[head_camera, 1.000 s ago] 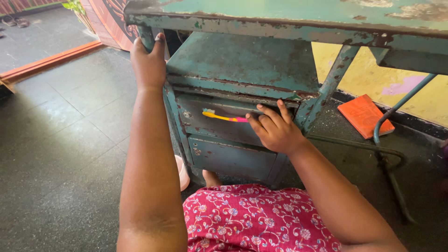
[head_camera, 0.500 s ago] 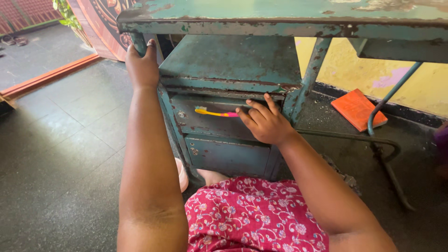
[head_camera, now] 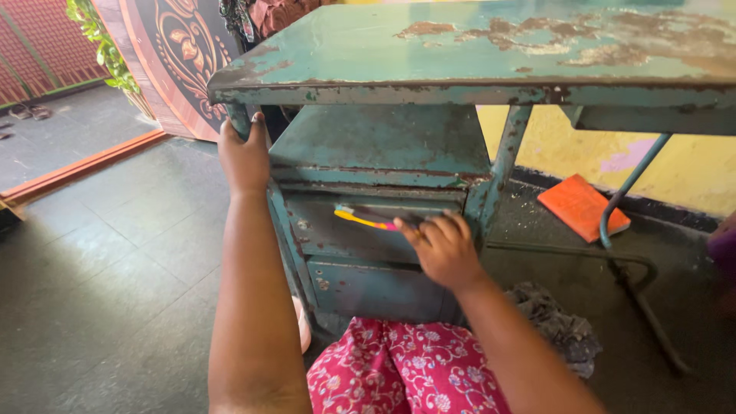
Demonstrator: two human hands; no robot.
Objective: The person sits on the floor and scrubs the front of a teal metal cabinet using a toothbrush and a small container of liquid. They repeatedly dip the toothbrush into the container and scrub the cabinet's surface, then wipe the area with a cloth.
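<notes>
Dark tiled floor (head_camera: 100, 253) is surrounding the rusty teal desk (head_camera: 475, 54) | your left hand (head_camera: 245, 157) is clasping its front leg | your right hand (head_camera: 441, 249) is pinching a yellow-pink toothbrush (head_camera: 364, 218) at the drawer (head_camera: 360, 230) (fingertips partly hidden, bristles blurred).

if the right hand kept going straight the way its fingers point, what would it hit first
Most likely the upper drawer front of the worn teal metal desk. The right hand holds a yellow-and-pink toothbrush with its head up against that panel, so the brush meets it first. Depth is hard to judge.
</notes>
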